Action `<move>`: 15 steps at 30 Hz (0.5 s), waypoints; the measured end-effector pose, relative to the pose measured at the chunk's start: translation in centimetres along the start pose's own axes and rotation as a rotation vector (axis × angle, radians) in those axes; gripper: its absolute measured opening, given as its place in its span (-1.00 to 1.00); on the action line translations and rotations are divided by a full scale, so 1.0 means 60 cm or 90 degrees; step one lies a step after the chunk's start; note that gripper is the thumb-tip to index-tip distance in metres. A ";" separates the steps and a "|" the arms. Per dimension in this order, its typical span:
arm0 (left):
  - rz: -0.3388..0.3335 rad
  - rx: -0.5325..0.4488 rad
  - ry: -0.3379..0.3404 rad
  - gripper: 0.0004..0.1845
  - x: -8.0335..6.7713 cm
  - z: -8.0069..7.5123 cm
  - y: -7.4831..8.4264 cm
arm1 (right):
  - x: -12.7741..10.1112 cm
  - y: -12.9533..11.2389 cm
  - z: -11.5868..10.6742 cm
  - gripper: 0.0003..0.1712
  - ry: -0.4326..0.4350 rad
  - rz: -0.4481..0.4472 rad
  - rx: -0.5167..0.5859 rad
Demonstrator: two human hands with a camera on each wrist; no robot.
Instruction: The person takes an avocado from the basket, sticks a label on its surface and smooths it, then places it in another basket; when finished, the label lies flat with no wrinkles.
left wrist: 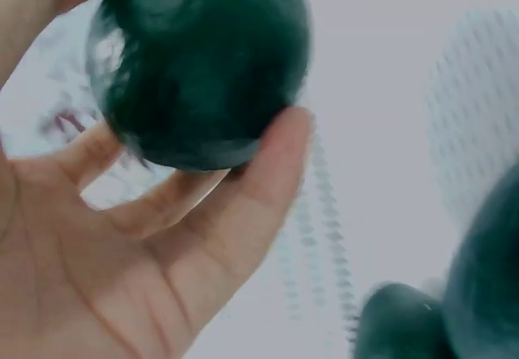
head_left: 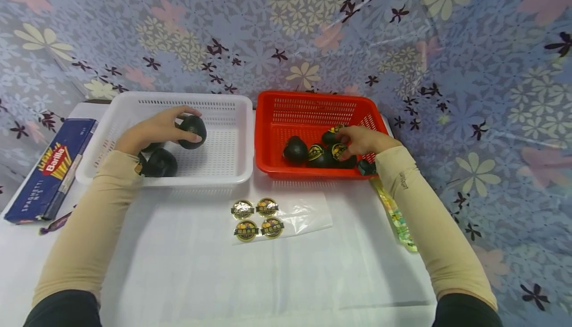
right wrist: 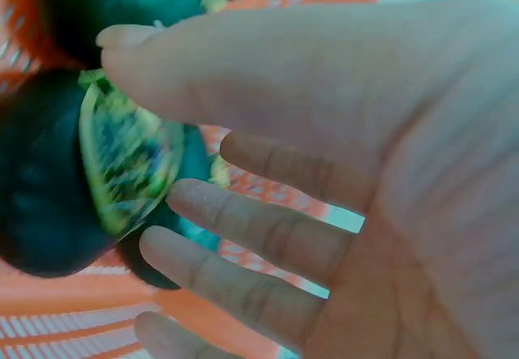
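From the head view, the left hand (head_left: 154, 129) grips a dark avocado (head_left: 193, 131) over the white basket (head_left: 223, 168), while the right hand (head_left: 363, 141) reaches into the red basket (head_left: 286, 111). Only the right wrist view shows that hand's fingers (right wrist: 243, 225) straight, touching a stickered avocado (right wrist: 57, 181).

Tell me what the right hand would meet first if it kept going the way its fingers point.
Likely the stickered dark fruit in the red basket: the right hand has its fingers extended toward it, almost touching, though contact is unclear from these views.
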State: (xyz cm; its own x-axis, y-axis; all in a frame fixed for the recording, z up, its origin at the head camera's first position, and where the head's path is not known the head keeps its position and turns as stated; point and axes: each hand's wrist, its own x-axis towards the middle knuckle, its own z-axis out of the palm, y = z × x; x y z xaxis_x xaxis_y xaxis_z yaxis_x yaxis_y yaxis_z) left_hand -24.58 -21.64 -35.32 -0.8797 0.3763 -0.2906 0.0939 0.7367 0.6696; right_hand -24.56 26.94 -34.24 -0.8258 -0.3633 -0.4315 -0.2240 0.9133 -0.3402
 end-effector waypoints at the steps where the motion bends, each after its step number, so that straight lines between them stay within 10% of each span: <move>1: 0.009 -0.008 0.004 -0.19 -0.007 -0.002 0.005 | -0.002 -0.005 0.000 -0.17 0.006 -0.003 -0.002; 15: 0.156 -0.043 -0.044 -0.28 -0.118 0.047 0.043 | -0.082 -0.130 0.044 -0.53 0.155 -0.219 -0.047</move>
State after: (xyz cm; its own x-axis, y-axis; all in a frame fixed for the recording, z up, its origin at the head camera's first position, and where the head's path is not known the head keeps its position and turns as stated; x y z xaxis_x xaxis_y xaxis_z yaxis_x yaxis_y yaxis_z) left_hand -16.79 -20.80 -33.46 -0.8003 0.5780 -0.1595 0.2659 0.5804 0.7697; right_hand -17.37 21.14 -31.67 -0.7929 -0.6026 -0.0907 -0.5365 0.7609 -0.3650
